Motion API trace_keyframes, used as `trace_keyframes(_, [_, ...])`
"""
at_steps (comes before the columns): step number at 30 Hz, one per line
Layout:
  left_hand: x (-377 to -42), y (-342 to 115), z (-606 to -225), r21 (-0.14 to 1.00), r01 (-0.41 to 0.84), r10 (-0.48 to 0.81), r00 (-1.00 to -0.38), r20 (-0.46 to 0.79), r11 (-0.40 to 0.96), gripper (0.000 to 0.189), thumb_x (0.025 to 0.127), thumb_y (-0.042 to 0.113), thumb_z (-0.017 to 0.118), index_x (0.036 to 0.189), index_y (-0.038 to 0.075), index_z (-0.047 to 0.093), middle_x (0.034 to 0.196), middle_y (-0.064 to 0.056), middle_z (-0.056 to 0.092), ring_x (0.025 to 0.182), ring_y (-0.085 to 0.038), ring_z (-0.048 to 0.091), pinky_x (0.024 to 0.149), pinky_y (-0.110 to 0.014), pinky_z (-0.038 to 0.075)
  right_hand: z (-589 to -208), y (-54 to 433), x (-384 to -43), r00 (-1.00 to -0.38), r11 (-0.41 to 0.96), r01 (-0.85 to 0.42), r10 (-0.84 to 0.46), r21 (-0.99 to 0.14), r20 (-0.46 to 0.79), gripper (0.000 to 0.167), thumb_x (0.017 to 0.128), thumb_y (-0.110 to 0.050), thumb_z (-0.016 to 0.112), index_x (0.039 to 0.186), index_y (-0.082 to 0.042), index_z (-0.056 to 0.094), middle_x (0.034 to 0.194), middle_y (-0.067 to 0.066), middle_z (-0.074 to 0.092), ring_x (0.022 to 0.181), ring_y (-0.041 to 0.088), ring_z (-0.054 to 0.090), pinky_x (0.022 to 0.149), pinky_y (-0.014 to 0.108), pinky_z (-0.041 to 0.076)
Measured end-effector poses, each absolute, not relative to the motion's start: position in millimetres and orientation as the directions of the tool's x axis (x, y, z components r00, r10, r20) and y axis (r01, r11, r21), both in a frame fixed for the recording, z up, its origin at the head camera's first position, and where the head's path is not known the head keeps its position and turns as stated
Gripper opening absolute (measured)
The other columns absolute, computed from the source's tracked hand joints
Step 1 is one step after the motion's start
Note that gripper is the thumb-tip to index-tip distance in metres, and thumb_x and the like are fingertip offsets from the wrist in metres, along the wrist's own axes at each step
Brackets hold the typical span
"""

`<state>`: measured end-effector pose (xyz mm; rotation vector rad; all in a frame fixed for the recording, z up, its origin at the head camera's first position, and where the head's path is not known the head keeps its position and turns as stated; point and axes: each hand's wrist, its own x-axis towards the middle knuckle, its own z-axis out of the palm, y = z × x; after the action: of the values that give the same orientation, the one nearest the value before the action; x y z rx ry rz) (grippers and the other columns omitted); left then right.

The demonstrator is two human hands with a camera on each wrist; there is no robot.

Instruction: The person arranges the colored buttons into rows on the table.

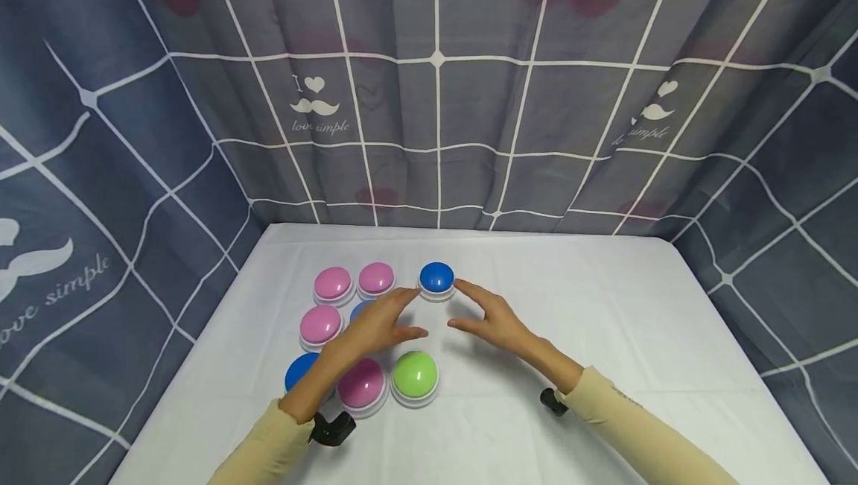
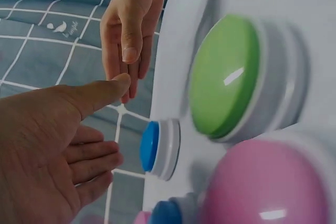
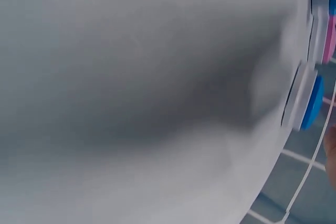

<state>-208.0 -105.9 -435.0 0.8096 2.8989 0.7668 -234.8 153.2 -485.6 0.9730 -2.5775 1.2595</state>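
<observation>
A blue dome button point(image 1: 436, 278) on a white base stands at the back of the table. My left hand point(image 1: 378, 325) hovers to its near left and my right hand point(image 1: 499, 321) to its near right, fingers stretched out and thumbs apart. In the head view the fingertips appear close to the button's sides; whether they touch it cannot be told. The left wrist view shows both the left palm point(image 2: 47, 145) and the other hand point(image 2: 131, 30) holding nothing. Only a sliver of the right hand point(image 3: 331, 156) shows in the right wrist view.
Left of the hands stand several pink buttons point(image 1: 333, 283), a blue button point(image 1: 300, 371) and another blue one partly hidden by the left hand. A green button point(image 1: 415, 375) is nearer me. All rest on a white-covered table point(image 1: 603, 306), with a grey checked curtain point(image 1: 482, 105) behind.
</observation>
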Motion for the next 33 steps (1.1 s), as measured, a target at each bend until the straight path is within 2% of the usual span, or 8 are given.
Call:
trace_keyframes(7, [-169,-114,-441,0.49,0.472,0.516,-0.855,0.051,0.733,0.081,0.081,0.045,0.08,0.145,0.007,0.049,0.142,-0.013,0.053,0.13,-0.032,0.051,0.102,-0.051,0.045,-495,149,-205,-0.717,0.411,-0.66,-0.595,-0.629,0.365,0.073,0.086,-0.03,0.079,0.143,0.002,0.048,0.145,0.016,0.05,0.134,0.033,0.047,0.107,0.049,0.039])
trace_keyframes(15, [-143,-122,-453,0.414,0.498,0.522,-0.851,0.063,0.762,0.087,0.074,0.051,0.084,0.141,0.006,0.052,0.137,-0.01,0.056,0.126,-0.03,0.053,0.101,-0.049,0.046,-504,142,-177,-0.712,0.425,-0.651,-0.629,-0.629,0.312,0.079,0.081,-0.038,0.082,0.143,0.0,0.049,0.144,0.012,0.052,0.133,0.029,0.048,0.108,0.044,0.039])
trace_keyframes(21, [-136,-125,-462,0.413,0.526,0.56,-0.827,0.046,0.744,0.088,0.07,0.05,0.087,0.138,0.004,0.054,0.133,-0.009,0.058,0.119,-0.028,0.058,0.098,-0.047,0.049,-506,133,-160,-0.707,0.42,-0.64,-0.651,-0.644,0.277,0.082,0.078,-0.035,0.086,0.142,0.0,0.049,0.142,0.013,0.053,0.132,0.03,0.049,0.108,0.043,0.039])
trace_keyframes(28, [-136,-126,-467,0.363,0.553,0.575,-0.816,0.055,0.75,0.084,0.072,0.042,0.088,0.139,0.004,0.053,0.133,-0.011,0.058,0.12,-0.027,0.057,0.098,-0.046,0.049,-514,124,-156,-0.726,0.469,-0.627,-0.641,-0.622,0.248,0.084,0.077,-0.038,0.086,0.142,0.001,0.049,0.142,0.013,0.054,0.131,0.028,0.05,0.108,0.041,0.039])
trace_keyframes(33, [-137,-127,-469,0.338,0.561,0.57,-0.818,0.082,0.756,0.082,0.074,0.039,0.088,0.138,0.003,0.053,0.132,-0.011,0.058,0.12,-0.028,0.057,0.099,-0.046,0.048,-514,119,-157,-0.714,0.465,-0.639,-0.655,-0.612,0.247,0.08,0.076,-0.035,0.087,0.14,-0.001,0.051,0.139,0.01,0.057,0.129,0.025,0.052,0.108,0.039,0.04])
